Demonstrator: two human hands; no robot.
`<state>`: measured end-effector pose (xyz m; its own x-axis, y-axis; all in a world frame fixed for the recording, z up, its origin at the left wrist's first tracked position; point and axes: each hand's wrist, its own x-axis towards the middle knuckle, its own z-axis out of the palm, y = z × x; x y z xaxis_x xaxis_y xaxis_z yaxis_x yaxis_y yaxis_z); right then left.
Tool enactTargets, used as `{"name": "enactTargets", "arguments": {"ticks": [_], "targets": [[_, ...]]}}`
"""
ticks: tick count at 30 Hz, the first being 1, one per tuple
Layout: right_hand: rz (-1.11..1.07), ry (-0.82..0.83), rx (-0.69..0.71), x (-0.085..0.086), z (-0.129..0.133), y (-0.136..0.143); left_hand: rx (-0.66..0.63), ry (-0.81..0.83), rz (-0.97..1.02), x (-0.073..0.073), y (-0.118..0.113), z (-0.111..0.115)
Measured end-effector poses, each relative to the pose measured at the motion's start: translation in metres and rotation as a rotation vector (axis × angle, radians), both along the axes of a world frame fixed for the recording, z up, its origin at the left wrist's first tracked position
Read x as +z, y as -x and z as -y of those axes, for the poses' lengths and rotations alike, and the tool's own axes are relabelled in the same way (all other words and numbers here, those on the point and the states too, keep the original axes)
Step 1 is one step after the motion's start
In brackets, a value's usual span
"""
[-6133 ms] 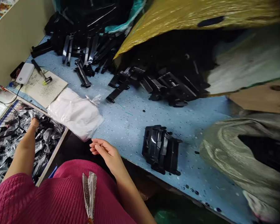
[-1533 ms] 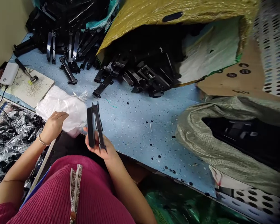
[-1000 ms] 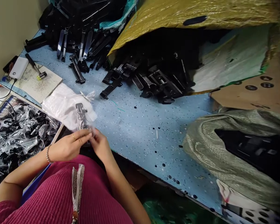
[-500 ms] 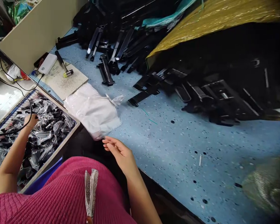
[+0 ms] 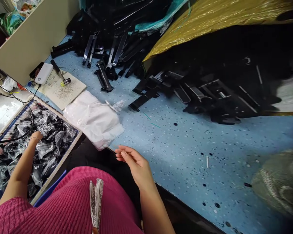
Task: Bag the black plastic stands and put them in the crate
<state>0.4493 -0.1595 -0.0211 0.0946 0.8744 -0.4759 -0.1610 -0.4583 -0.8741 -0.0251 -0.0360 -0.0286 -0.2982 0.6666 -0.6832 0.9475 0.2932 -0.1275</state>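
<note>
Right hand (image 5: pixel 136 162) hangs loose and empty at the blue table's (image 5: pixel 175 152) near edge beside wide-open tabletop, left hand (image 5: pixel 35 135) sunk into the tray of bagged parts (image 5: pixel 46 143), grip hidden.

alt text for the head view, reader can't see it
A person's left hand reaches into a tray of bagged black parts while the empty right hand rests open at the blue table edge near white bags.
</note>
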Motion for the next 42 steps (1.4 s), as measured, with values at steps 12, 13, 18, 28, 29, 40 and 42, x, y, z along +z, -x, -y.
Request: {"name": "enactTargets", "arguments": {"ticks": [12, 13, 18, 28, 29, 40, 42], "targets": [[0.861, -0.52, -0.262, 0.009, -0.128, -0.109, -0.665, -0.37, 1.207, 0.1, -0.278, -0.064], [0.938, -0.553, -0.298, 0.01, -0.148, -0.119, -0.65, -0.519, 1.106, 0.098, -0.31, -0.083], [0.806, -0.53, -0.265, 0.002, -0.191, -0.135, -0.5, -0.489, 0.738, 0.081, -0.434, -0.15], [0.615, -0.427, -0.534, 0.016, -0.091, -0.094, -0.503, -0.323, 1.392, 0.051, -0.411, -0.005], [0.621, -0.431, -0.552, 0.02, -0.086, -0.086, -0.47, -0.3, 1.497, 0.049, -0.406, 0.007], [1.03, -0.514, -0.238, 0.023, -0.071, -0.077, -0.259, -0.151, 1.496, 0.069, -0.375, 0.018], [1.038, -0.428, -0.195, 0.023, -0.072, -0.078, -0.258, -0.195, 1.482, 0.065, -0.377, 0.016]]}}
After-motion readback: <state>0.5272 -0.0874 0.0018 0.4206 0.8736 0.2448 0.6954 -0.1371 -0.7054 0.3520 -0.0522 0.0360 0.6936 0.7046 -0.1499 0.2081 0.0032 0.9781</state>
